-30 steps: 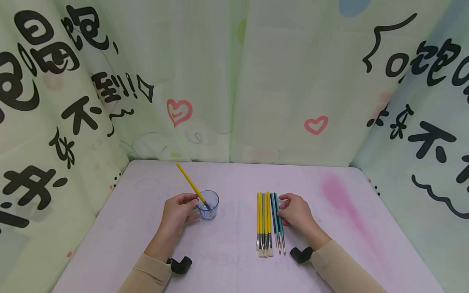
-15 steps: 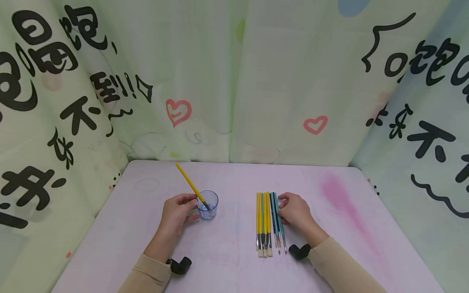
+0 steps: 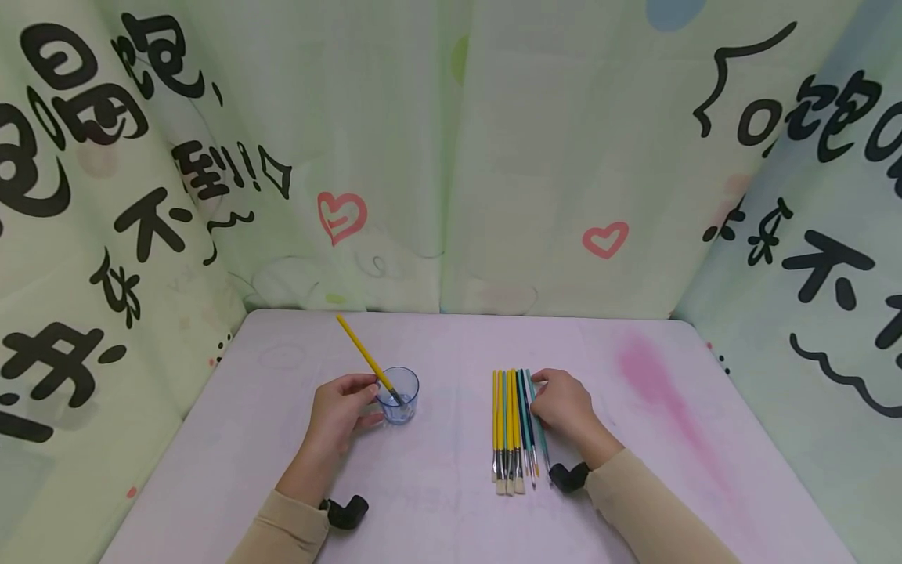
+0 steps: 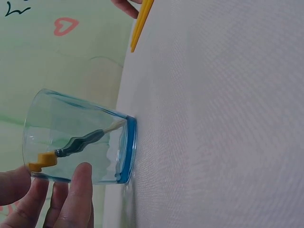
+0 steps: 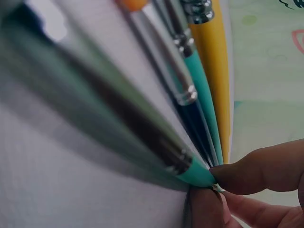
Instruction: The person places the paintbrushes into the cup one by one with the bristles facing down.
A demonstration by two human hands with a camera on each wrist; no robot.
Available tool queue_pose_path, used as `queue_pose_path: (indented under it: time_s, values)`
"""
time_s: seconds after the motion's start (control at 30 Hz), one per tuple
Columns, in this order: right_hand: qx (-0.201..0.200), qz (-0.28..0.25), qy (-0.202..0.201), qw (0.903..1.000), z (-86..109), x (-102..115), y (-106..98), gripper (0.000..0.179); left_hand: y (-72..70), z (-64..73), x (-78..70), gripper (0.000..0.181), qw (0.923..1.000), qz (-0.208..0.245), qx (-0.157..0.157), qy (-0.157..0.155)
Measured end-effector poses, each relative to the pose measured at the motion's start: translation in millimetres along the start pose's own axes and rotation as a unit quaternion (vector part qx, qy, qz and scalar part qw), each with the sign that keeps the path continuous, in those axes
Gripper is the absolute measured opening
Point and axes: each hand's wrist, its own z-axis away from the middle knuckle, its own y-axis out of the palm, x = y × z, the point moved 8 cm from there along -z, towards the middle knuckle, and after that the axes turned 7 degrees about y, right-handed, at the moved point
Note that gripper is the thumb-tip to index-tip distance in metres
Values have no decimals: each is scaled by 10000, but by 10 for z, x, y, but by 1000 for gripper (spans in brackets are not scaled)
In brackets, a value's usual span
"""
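Observation:
In the head view my left hand (image 3: 343,409) grips the side of a clear bluish cup (image 3: 405,412) standing on the table. The left wrist view has the thumb near the rim of the cup (image 4: 90,114) and the fingers along its wall. A yellow paintbrush (image 3: 361,345) leans inside, bristles down, its handle over the rim. To the right, my right hand (image 3: 567,406) pinches a teal paintbrush (image 5: 197,175) by its handle between thumb and finger. That brush slants slightly away from a row of yellow, teal and dark blue paintbrushes (image 3: 502,415), laid side by side with bristles toward me.
The pale pinkish table (image 3: 437,501) carries a darker pink smear (image 3: 651,376) at the right. A light green curtain (image 3: 395,141) with black writing and pink hearts hangs behind and on both sides. Black wrist cameras (image 3: 348,513) sit low beside each forearm.
My right hand has shifted slightly left. The slim dark blue and teal brushes have closed up against the yellow ones, and the pinched teal brush now slants apart. My left hand holds the cup as before.

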Motion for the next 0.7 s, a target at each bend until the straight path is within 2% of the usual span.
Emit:
queue_pose_path:
  time_s: [0.17, 0.4, 0.7]
  values:
    - [109, -183, 119, 9997, -25, -22, 7, 54, 0, 1, 7, 27, 10000, 47, 1, -29]
    - [258, -734, 112, 9969, -28, -82, 7, 56, 7, 14, -19, 28, 10000, 16, 22, -26]
    - [582, -1836, -82, 9812, -5, -114, 21, 61, -6, 6, -7, 27, 10000, 63, 4, -16]
